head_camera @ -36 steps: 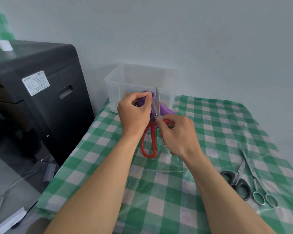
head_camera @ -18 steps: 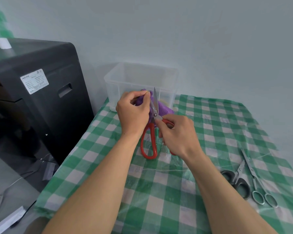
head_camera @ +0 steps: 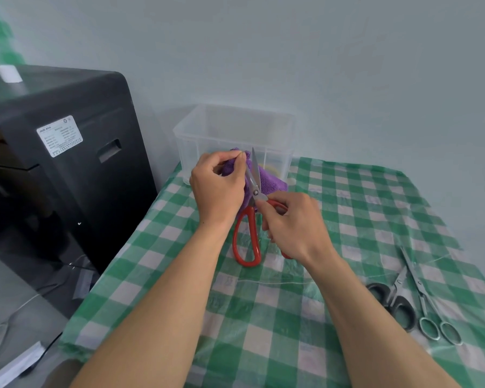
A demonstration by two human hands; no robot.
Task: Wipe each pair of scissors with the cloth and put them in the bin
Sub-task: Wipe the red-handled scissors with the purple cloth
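Left hand (head_camera: 219, 183) grips purple fluffy cloth (head_camera: 269, 180) against blades of red-handled steel scissors (head_camera: 248, 239). Right hand (head_camera: 294, 225) pinches them near pivot, just before clear plastic bin (head_camera: 233, 135). Wiping under way. Black-handled scissors (head_camera: 395, 298) and all-steel scissors (head_camera: 423, 301) lie on desk (head_camera: 347, 219), apparently still to do.

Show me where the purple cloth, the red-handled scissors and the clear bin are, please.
purple cloth (head_camera: 270, 182): head view, on the fold right of the blades.
red-handled scissors (head_camera: 254, 192): head view, on the pivot screw.
clear bin (head_camera: 216, 145): head view, on its front wall.
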